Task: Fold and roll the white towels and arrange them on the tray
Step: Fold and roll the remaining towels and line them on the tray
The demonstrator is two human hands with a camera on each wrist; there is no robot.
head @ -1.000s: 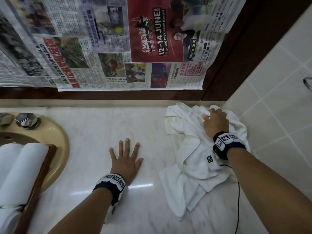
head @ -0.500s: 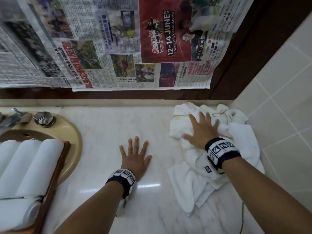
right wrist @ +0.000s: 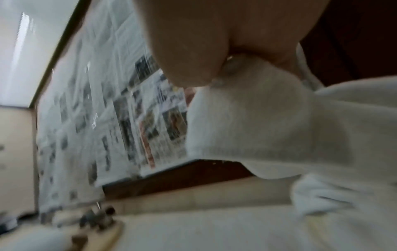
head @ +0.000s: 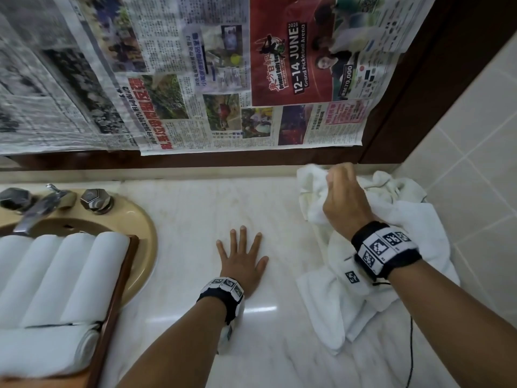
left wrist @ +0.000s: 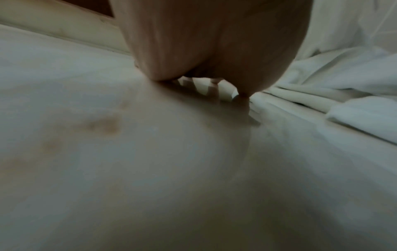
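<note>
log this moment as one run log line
step: picking next towel | right hand: grips loose towel | left hand: flat on counter | tray: rolled towels

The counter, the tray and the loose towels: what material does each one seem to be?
The counter looks like polished pale stone, perhaps marble: faint veins and a bright glare. The tray seems brown varnished wood, though only its rim shows. The loose towels look like soft white cotton terry, crumpling in folds where the right hand holds one.
</note>
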